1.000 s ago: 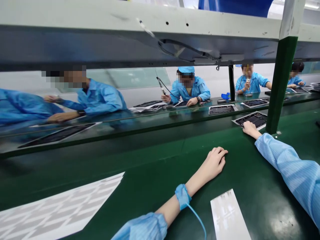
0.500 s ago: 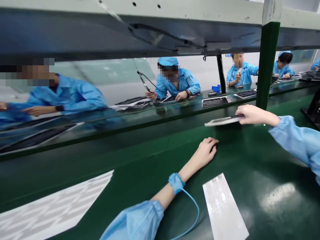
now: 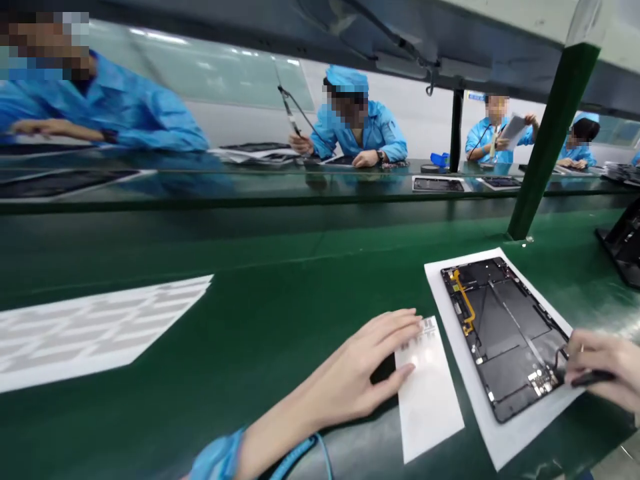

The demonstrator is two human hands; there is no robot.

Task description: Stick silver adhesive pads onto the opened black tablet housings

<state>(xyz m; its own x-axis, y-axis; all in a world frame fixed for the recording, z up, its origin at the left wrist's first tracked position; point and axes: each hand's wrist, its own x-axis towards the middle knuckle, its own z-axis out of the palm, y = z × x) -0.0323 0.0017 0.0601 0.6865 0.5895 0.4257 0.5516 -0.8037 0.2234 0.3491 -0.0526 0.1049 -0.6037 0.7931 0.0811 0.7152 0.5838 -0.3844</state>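
The right hand point(image 3: 603, 367) is closed around a slim black tool point(image 3: 590, 379), its tip near the right edge of an opened tablet point(image 3: 505, 333). The tablet lies with its dark interior and yellow flex cable point(image 3: 466, 303) facing up on a white sheet point(image 3: 500, 433) on the green desk point(image 3: 250, 333). The left hand point(image 3: 350, 363) lies spread, its fingers point(image 3: 400, 320) resting on a narrow white label sheet point(image 3: 427, 400) just left of the tablet. A blue wrist strap point(image 3: 217, 460) circles the left wrist.

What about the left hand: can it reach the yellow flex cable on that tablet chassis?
Probably yes. The left hand rests on a white printed sheet right beside the tablet chassis; nothing stands between it and the yellow flex cable.
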